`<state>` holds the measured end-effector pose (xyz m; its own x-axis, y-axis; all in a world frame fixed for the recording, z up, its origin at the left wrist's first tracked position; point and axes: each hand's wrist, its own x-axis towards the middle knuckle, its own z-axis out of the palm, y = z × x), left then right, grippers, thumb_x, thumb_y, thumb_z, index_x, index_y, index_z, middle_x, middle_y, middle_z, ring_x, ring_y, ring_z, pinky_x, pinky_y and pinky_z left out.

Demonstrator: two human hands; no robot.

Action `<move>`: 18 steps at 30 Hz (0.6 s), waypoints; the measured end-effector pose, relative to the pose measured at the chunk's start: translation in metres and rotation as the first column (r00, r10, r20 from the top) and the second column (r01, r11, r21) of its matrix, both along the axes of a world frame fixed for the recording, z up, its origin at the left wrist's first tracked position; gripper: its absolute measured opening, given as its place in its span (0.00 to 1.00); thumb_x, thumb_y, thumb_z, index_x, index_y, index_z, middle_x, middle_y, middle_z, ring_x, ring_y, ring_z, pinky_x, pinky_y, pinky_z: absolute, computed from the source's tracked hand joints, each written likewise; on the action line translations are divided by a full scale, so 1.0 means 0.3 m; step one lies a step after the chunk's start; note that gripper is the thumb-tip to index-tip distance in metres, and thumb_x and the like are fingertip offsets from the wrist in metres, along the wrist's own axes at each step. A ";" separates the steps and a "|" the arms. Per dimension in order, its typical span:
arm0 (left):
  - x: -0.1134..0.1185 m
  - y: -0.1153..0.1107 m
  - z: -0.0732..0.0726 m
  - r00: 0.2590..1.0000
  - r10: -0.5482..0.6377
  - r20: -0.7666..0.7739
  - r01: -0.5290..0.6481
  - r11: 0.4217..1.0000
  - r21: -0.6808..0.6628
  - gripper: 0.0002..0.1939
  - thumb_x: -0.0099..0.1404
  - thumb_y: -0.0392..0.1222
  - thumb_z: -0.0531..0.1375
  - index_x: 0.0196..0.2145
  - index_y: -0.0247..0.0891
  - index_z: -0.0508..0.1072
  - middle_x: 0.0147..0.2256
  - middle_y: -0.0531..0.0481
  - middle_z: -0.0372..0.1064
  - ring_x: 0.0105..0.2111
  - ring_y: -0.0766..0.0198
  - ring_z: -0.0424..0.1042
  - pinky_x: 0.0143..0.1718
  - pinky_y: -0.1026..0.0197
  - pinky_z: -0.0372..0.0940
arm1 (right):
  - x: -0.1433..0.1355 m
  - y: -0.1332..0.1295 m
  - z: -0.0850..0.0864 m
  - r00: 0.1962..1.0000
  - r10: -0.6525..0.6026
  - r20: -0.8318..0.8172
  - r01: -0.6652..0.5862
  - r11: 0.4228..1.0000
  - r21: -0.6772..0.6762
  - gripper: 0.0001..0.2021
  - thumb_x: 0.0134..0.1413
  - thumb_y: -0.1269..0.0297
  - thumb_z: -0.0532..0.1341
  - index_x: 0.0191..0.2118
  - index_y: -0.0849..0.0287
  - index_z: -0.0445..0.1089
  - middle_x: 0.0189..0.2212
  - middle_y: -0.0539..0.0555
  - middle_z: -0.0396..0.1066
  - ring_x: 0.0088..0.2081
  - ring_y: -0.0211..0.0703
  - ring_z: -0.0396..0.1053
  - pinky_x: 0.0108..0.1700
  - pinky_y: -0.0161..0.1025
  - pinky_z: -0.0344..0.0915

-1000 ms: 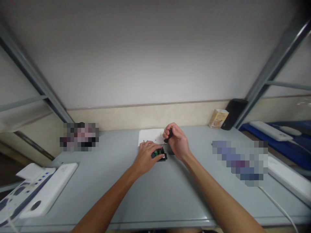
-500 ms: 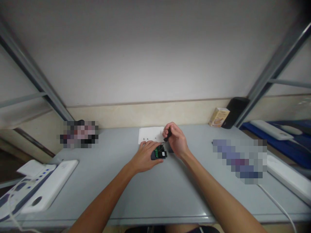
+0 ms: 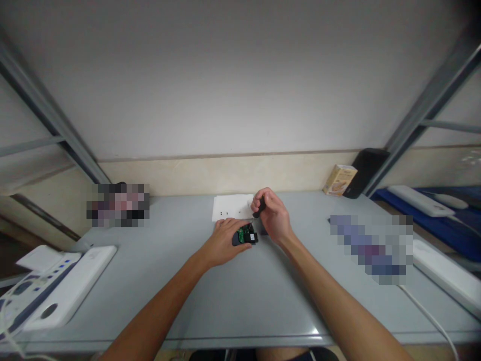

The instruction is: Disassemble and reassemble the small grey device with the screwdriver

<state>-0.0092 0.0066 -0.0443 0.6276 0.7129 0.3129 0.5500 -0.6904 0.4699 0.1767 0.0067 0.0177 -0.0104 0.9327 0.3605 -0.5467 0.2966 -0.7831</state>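
Observation:
My left hand (image 3: 226, 242) is closed around the left side of a small dark device with an exposed green circuit board (image 3: 242, 234), steadying it on the desk. The device looks opened up, and its right end carries a black part with a white label. My right hand (image 3: 274, 213) grips a screwdriver (image 3: 260, 206) by its black handle. The thin shaft slants down to the device's upper edge; exactly where the tip touches is too small to make out. Beneath the right hand lies a dark piece (image 3: 263, 229), partly hidden. Behind both hands, white paper (image 3: 230, 203) bears several tiny dark pieces.
A yellow box (image 3: 340, 180) and a black case (image 3: 366, 173) stand at the back right. White power strips (image 3: 80, 286) lie at the left, and another white strip (image 3: 447, 276) with a cable is at the right. Blurred-out items rest on both sides of the grey desk (image 3: 240, 301).
The view has shifted slightly. Both hands keep their hold, with the screwdriver still slanting to the device; there is hardly any other movement.

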 end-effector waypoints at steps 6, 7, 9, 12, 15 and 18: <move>-0.002 -0.003 0.005 1.000 0.003 -0.002 -0.003 1.000 -0.019 0.27 0.67 0.51 0.66 0.60 0.47 0.65 0.58 0.48 0.70 0.58 0.50 0.66 0.60 0.46 0.53 | 0.003 0.006 -0.009 1.000 0.002 -0.002 -0.002 1.000 0.011 0.10 0.65 0.58 0.58 0.34 0.56 0.70 0.27 0.50 0.61 0.29 0.41 0.59 0.33 0.38 0.55; -0.002 -0.004 0.006 1.000 0.003 -0.002 -0.003 1.000 -0.022 0.27 0.67 0.51 0.66 0.60 0.48 0.65 0.58 0.48 0.70 0.58 0.50 0.66 0.60 0.46 0.53 | 0.003 0.006 -0.010 1.000 0.004 -0.006 -0.004 1.000 0.011 0.10 0.65 0.58 0.58 0.34 0.56 0.70 0.27 0.50 0.61 0.29 0.40 0.59 0.33 0.38 0.55; -0.002 -0.005 0.007 1.000 0.003 0.000 -0.003 1.000 -0.027 0.26 0.68 0.51 0.65 0.60 0.48 0.65 0.58 0.48 0.70 0.59 0.50 0.67 0.61 0.46 0.53 | 0.003 0.006 -0.010 1.000 0.012 -0.012 -0.012 1.000 0.008 0.10 0.66 0.59 0.58 0.34 0.57 0.70 0.27 0.50 0.61 0.29 0.40 0.59 0.33 0.38 0.54; -0.002 -0.003 0.004 1.000 0.006 0.007 -0.006 1.000 -0.027 0.26 0.68 0.51 0.64 0.61 0.48 0.65 0.58 0.48 0.70 0.59 0.50 0.66 0.61 0.46 0.53 | 0.001 0.004 -0.008 1.000 0.020 -0.016 -0.021 1.000 -0.001 0.10 0.65 0.59 0.58 0.34 0.57 0.70 0.27 0.50 0.61 0.29 0.40 0.59 0.33 0.38 0.54; 0.000 -0.001 0.000 1.000 0.010 0.010 -0.010 1.000 -0.025 0.26 0.68 0.52 0.64 0.61 0.48 0.65 0.58 0.47 0.70 0.59 0.50 0.66 0.61 0.46 0.54 | -0.003 0.002 -0.006 1.000 0.023 -0.021 -0.023 1.000 -0.001 0.10 0.64 0.59 0.59 0.34 0.57 0.70 0.27 0.50 0.61 0.29 0.40 0.59 0.34 0.38 0.54; 0.002 -0.002 0.000 1.000 0.014 0.006 -0.014 1.000 -0.027 0.25 0.68 0.52 0.64 0.60 0.47 0.67 0.57 0.47 0.71 0.58 0.50 0.66 0.61 0.46 0.54 | -0.008 -0.004 -0.005 1.000 0.031 -0.004 -0.031 1.000 -0.003 0.10 0.64 0.58 0.59 0.34 0.57 0.70 0.27 0.50 0.61 0.29 0.40 0.59 0.34 0.38 0.54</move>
<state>-0.0086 0.0061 -0.0444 0.6153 0.7301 0.2972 0.5568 -0.6695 0.4918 0.1744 0.0056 0.0161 -0.0379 0.9329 0.3581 -0.5583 0.2774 -0.7819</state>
